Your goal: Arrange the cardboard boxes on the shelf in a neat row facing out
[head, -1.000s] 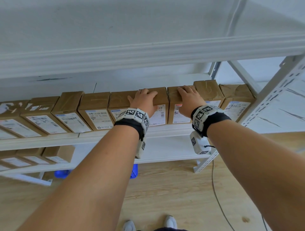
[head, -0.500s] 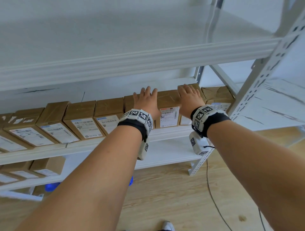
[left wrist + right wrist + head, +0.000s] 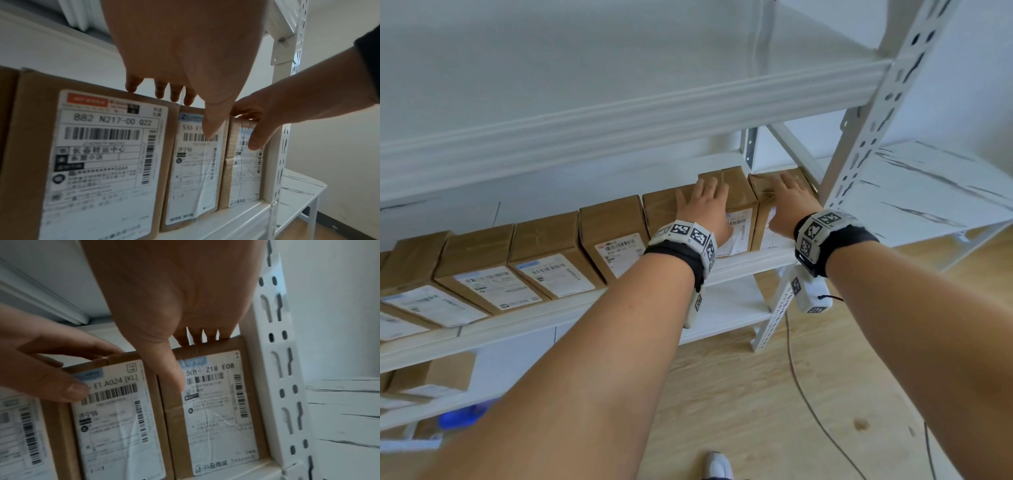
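Head view: boxes (image 3: 616, 233) label-out, long axes rearward.

A white metal shelving unit with perforated uprights (image 3: 873, 137) stands on a pale wooden plank floor (image 3: 756, 394) against a plain white wall (image 3: 979, 68).

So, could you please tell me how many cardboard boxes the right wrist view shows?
3: the Z18 E08 box against the upright, the E1 A024 box beside it, and a cut-off box at the left edge. Others lie outside this view.
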